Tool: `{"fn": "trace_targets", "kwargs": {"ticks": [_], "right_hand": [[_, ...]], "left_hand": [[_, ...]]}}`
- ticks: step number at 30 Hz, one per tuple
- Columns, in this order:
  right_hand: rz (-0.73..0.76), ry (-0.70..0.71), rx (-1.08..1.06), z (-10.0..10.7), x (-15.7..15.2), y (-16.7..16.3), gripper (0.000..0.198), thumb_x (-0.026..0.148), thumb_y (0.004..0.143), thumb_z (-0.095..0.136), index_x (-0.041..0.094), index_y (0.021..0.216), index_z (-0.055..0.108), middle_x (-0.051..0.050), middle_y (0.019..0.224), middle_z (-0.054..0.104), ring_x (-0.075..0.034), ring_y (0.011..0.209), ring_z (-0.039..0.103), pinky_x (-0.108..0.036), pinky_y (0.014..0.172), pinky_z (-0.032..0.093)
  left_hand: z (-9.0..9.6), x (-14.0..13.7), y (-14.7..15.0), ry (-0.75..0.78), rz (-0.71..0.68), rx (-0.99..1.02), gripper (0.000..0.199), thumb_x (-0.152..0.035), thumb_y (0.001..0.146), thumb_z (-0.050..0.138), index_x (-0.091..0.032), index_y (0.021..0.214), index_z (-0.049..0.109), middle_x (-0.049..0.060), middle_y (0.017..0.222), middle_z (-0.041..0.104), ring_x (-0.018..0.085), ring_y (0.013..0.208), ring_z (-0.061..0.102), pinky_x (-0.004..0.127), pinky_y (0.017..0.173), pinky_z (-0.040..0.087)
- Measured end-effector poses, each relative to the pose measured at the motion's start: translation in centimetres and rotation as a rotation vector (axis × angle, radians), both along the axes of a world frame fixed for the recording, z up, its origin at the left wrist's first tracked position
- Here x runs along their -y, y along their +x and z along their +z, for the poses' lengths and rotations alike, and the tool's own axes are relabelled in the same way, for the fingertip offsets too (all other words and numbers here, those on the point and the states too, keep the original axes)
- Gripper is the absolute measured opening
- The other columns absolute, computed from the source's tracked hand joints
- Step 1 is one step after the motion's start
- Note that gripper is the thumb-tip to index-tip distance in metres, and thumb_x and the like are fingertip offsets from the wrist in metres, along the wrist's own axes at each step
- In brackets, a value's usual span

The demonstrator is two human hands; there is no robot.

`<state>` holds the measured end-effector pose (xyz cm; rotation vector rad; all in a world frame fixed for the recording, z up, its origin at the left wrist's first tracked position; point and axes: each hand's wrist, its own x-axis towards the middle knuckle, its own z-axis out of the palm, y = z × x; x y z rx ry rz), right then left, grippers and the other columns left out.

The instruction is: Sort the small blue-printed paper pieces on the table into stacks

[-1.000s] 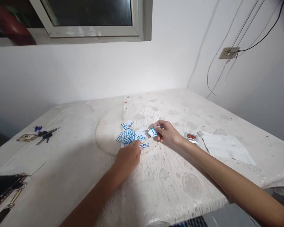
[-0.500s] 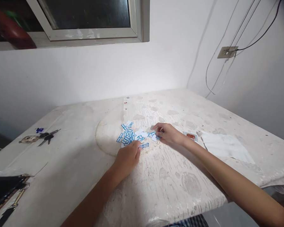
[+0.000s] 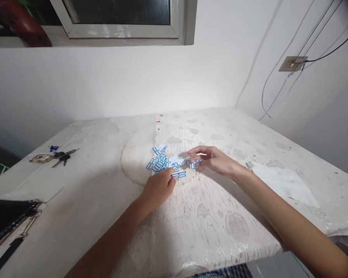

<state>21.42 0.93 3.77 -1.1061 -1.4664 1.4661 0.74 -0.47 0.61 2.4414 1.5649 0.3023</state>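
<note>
A loose heap of small white paper pieces with blue printed outlines (image 3: 160, 162) lies in the middle of the table. At its near edge, my left hand (image 3: 161, 182) is closed, thumb and fingers pinched on a blue-outlined paper piece (image 3: 178, 175) that sticks out to the right. To the right of the heap, my right hand (image 3: 216, 160) has its fingers curved and apart. More blue-outlined pieces (image 3: 192, 165) are just at its fingertips and thumb, partly covered by them; whether they touch is hard to see.
Keys with a tag (image 3: 60, 156) and a small blue object (image 3: 53, 148) lie at the left. A black case with a zip (image 3: 11, 216) is at the near left edge. White paper (image 3: 284, 183) lies on the right, partly behind my right forearm. Tiny scraps (image 3: 158, 121) dot the far side.
The view has shifted slightly. My right hand has moved a little right, its fingers more spread, and its forearm now hides a small red-brown item. My left hand keeps its pinch.
</note>
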Motion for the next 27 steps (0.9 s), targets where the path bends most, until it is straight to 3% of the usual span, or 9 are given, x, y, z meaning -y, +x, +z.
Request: {"fn": "trace_targets", "kwargs": {"ticks": [9,16,22,27], "right_hand": [[-0.013,0.168,0.107,-1.4,1.2,-2.2,0.021,0.016,0.064,0.061,0.016,0.085,0.059,0.003,0.063,0.046,-0.008,0.055,0.044,-0.024,0.050,0.035],[0.043,0.147,0.171,-2.5,1.5,-2.8,0.013,0.017,0.066,0.059,0.018,0.078,0.054,0.005,0.060,0.042,-0.007,0.050,0.038,-0.023,0.046,0.031],[-0.061,0.404,0.491,-3.4,2.1,-3.4,0.011,0.014,0.070,0.051,0.021,0.078,0.049,0.004,0.059,0.045,-0.010,0.053,0.040,-0.023,0.052,0.030],[-0.099,0.485,0.597,-3.3,2.4,-3.7,0.015,0.012,0.071,0.049,0.022,0.083,0.048,0.003,0.062,0.049,-0.011,0.056,0.042,-0.023,0.054,0.029]], "left_hand": [[0.0,0.1,0.1,0.007,-0.005,-0.001,0.015,-0.027,0.083,0.035,-0.020,0.079,0.048,-0.001,0.074,0.058,0.012,0.059,0.050,0.024,0.051,0.028],[0.0,0.1,0.0,0.020,-0.030,-0.002,0.016,-0.024,0.083,0.033,-0.020,0.082,0.049,-0.001,0.077,0.058,0.013,0.064,0.052,0.025,0.053,0.030],[0.0,0.3,0.1,0.016,-0.023,-0.055,0.017,-0.021,0.082,0.032,-0.020,0.085,0.049,0.000,0.081,0.059,0.013,0.068,0.053,0.026,0.055,0.032],[0.2,0.5,0.2,0.023,-0.038,-0.054,0.018,-0.019,0.081,0.031,-0.021,0.088,0.048,0.000,0.081,0.059,0.013,0.065,0.053,0.026,0.054,0.030]]}}
